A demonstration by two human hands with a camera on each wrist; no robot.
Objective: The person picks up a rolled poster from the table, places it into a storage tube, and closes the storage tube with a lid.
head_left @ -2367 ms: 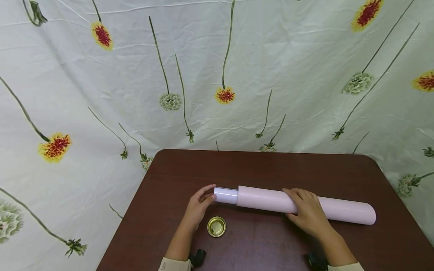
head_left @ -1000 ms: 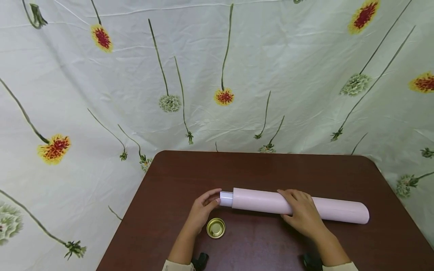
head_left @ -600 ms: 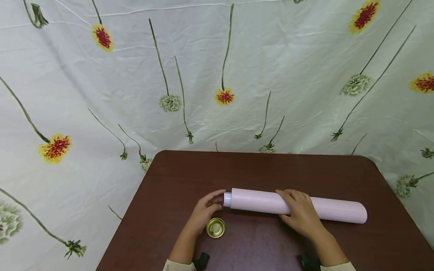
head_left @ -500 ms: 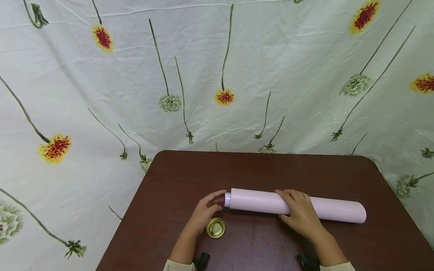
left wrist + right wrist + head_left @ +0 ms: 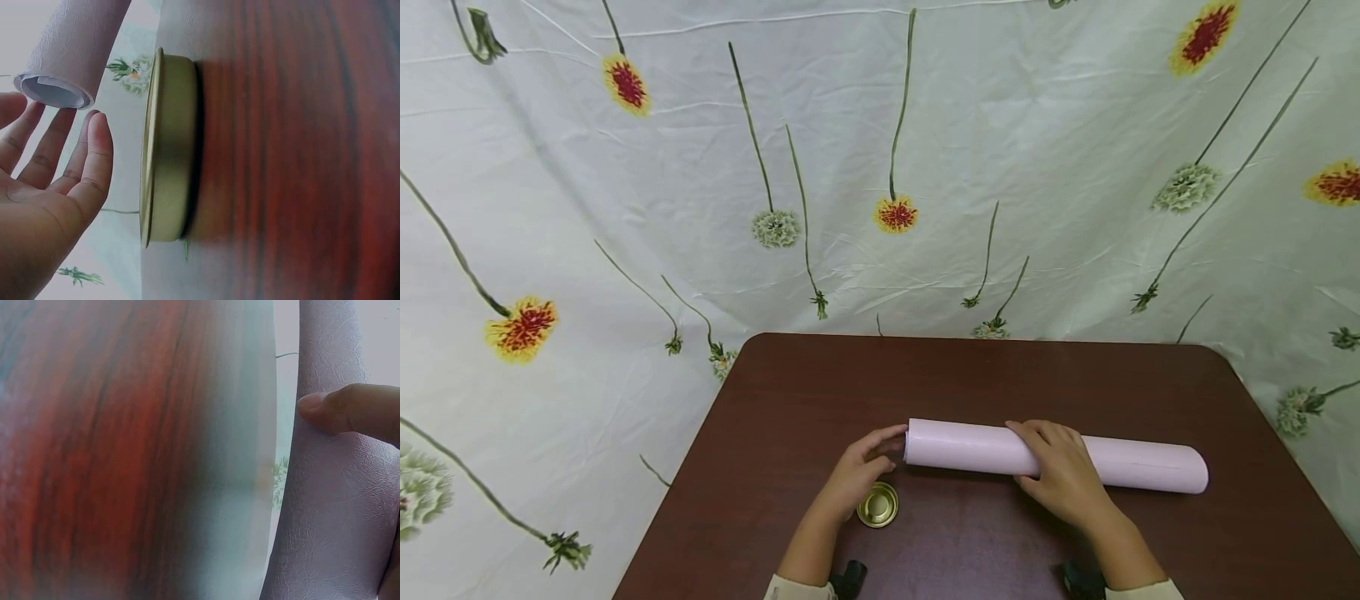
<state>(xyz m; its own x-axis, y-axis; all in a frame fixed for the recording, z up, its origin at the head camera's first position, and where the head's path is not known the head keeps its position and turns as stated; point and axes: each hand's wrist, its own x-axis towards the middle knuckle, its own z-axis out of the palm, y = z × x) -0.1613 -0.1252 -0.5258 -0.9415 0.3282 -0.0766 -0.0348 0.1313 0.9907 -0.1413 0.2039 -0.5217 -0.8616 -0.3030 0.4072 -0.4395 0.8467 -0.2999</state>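
Note:
A long pale pink tube [image 5: 970,446] with a wrinkled surface lies crosswise on the brown table [image 5: 820,375]. My right hand [image 5: 1063,467] grips it around its middle; the thumb [image 5: 331,409] presses on its side in the right wrist view. At the tube's left end is my left hand [image 5: 857,471], fingers spread and fairly straight, fingertips at the rim. The left wrist view shows a rolled white sheet [image 5: 53,90] inside the mouth, about level with the rim. A round gold metal lid [image 5: 878,505] lies on the table just below my left hand.
Behind the table hangs a pale cloth [image 5: 1075,167] printed with flowers. The table's rounded far edge [image 5: 985,337] runs beyond the tube. Dark straps or devices [image 5: 850,579] sit at both wrists.
The white roll sticking out of the tube's left end has slid right into it, pushed by my left hand. Tube and right hand have shifted slightly left. The gold lid has stayed put.

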